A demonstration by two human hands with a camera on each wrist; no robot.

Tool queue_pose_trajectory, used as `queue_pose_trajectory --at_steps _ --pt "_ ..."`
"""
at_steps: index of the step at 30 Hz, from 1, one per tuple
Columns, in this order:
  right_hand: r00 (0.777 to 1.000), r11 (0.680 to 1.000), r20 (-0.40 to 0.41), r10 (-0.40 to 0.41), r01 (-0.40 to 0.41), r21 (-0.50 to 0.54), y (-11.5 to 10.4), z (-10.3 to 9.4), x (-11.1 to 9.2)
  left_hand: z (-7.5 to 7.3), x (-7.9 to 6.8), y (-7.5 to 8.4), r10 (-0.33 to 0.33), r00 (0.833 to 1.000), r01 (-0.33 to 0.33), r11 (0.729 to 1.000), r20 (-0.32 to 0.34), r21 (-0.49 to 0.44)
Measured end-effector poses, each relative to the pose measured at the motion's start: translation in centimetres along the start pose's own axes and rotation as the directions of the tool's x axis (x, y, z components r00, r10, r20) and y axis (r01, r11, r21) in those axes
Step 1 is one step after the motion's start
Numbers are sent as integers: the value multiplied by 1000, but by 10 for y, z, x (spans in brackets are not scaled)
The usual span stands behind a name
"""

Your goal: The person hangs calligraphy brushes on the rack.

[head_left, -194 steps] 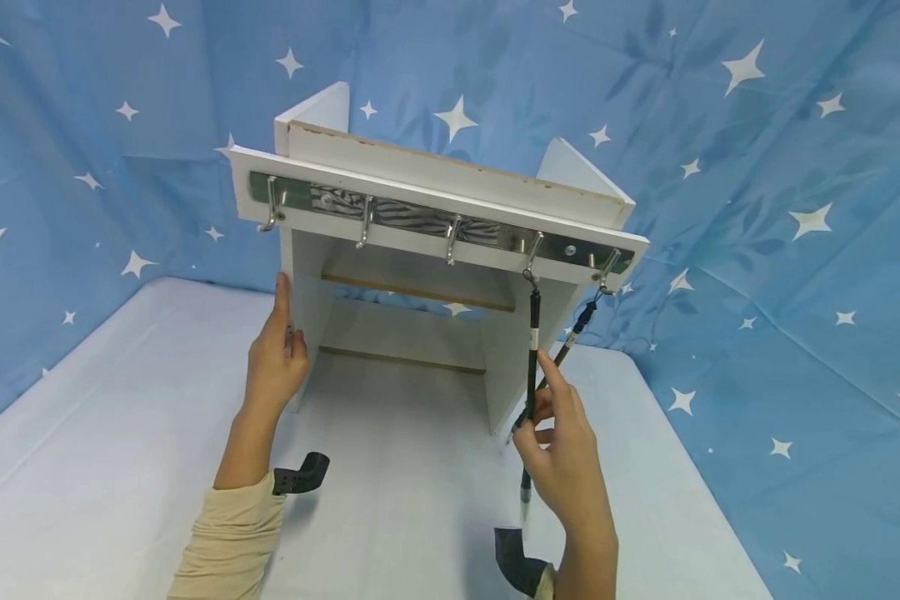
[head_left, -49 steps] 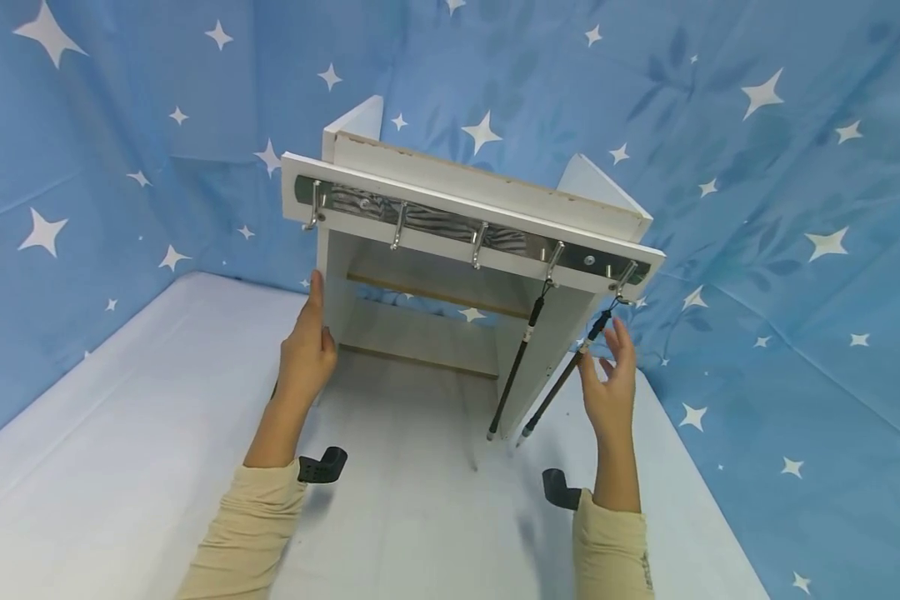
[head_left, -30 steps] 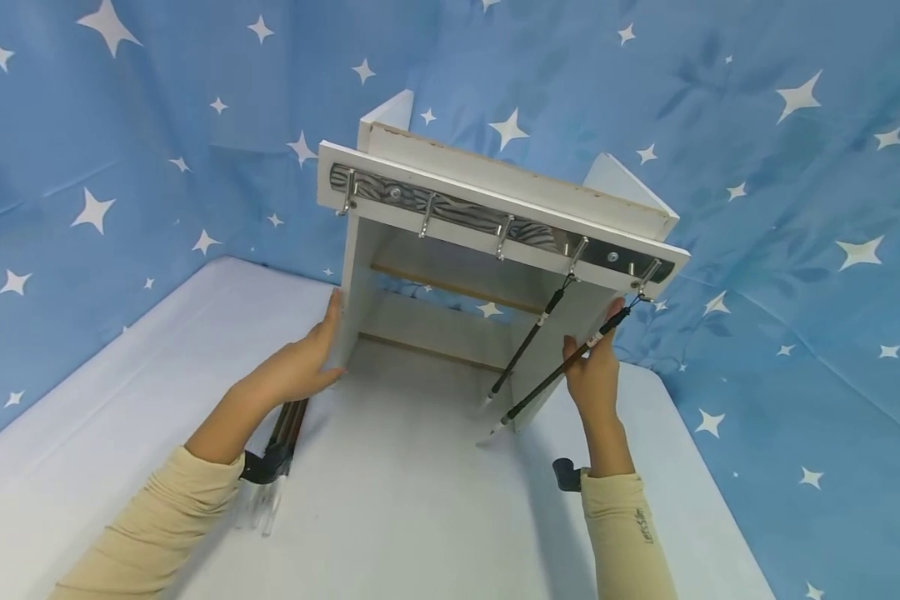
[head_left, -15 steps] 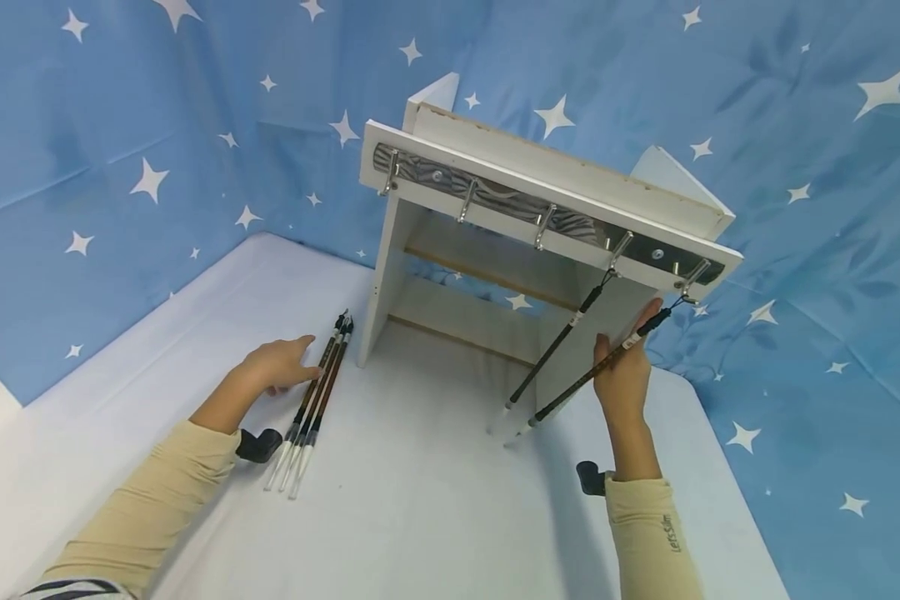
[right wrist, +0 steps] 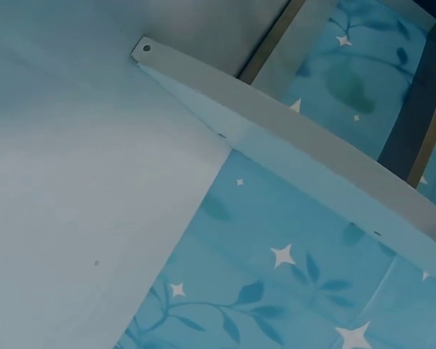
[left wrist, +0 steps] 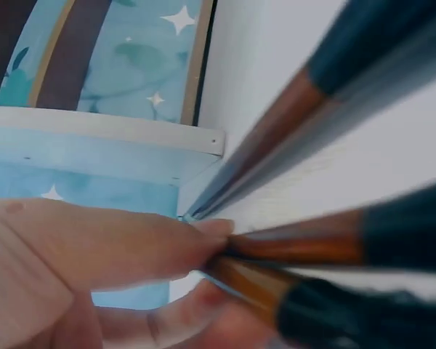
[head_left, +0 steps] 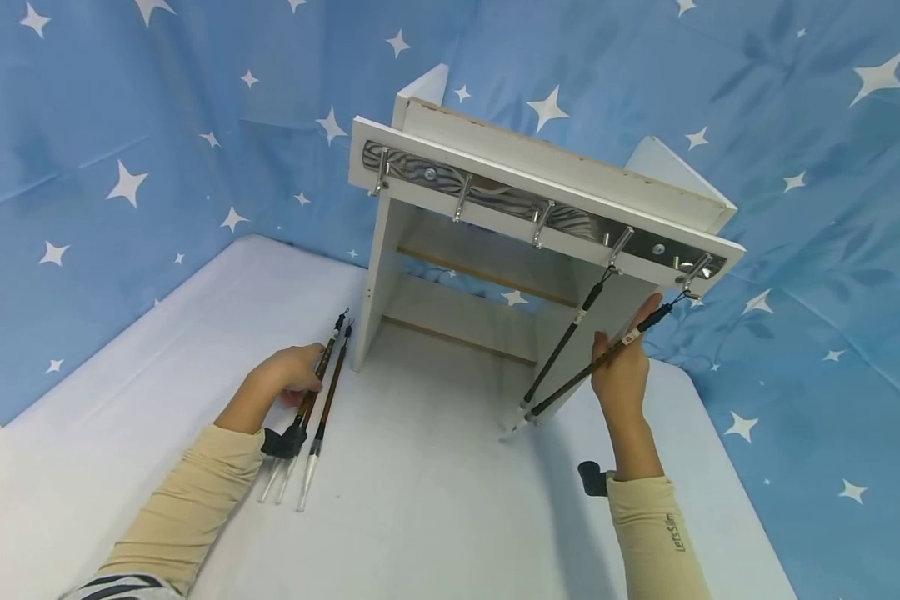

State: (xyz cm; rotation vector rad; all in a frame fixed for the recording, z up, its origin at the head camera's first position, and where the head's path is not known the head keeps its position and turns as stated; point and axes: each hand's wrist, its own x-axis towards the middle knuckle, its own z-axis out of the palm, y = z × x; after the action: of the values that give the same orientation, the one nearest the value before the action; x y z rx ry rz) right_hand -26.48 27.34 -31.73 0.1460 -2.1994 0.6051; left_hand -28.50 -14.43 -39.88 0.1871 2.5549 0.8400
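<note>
My left hand (head_left: 288, 373) pinches a dark-handled calligraphy brush (left wrist: 254, 287) between thumb and fingers. A second brush (left wrist: 312, 238) runs against the thumb tip; whether it is gripped too I cannot tell. Slightly apart to the right lies a third brush (head_left: 332, 392), with a clear cap on its bristle end. At the other side, my right hand (head_left: 619, 371) holds the right side panel of a white hook rack (head_left: 540, 175). Two brushes hang by loops from its two rightmost hooks: an inner brush (head_left: 566, 343) and an outer brush (head_left: 596, 360), which crosses in front of that hand.
Three metal hooks on the left of the rack's rail (head_left: 487, 196) carry nothing. The rack stands on a white-covered table (head_left: 435, 500), its left panel (head_left: 378, 283) close to the lying brushes. A blue star-patterned curtain (head_left: 195, 125) hangs behind.
My left hand has left the rack's left panel, come down to the lying brushes and now pinches there. My right hand has gone from the hanging brushes to the right panel. The view has shifted.
</note>
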Motion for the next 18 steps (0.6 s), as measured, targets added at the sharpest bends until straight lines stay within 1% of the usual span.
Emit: queue_pose_trajectory --at_steps 2,5,8,11,13,14,16,18 --pt "1000 1000 -4 -9 9 -9 0 -1 1 -2 -1 1 19 1000 -19 1000 18 4" --pt "999 999 -11 -44 44 -20 1 -2 2 -8 -5 2 34 999 -34 999 35 10" --pt "997 997 -22 -74 73 -22 2 -3 5 -14 -10 4 54 998 -54 999 33 2" --pt "998 998 -21 -58 57 -19 0 -4 6 -21 -16 8 78 997 -78 997 25 -13" --pt "999 999 -20 -35 35 -19 -1 -5 5 -27 -26 12 106 994 -106 994 15 -27" --pt "999 999 -19 -26 26 -20 -2 -5 4 -31 -33 14 122 992 -122 992 0 -30" --pt "1000 1000 -10 -12 12 -16 -3 -4 1 -39 -50 18 167 985 -168 985 -49 -24" --pt "1000 1000 2 -13 13 -17 -3 -4 -1 -48 -71 23 210 971 -211 977 -116 3"
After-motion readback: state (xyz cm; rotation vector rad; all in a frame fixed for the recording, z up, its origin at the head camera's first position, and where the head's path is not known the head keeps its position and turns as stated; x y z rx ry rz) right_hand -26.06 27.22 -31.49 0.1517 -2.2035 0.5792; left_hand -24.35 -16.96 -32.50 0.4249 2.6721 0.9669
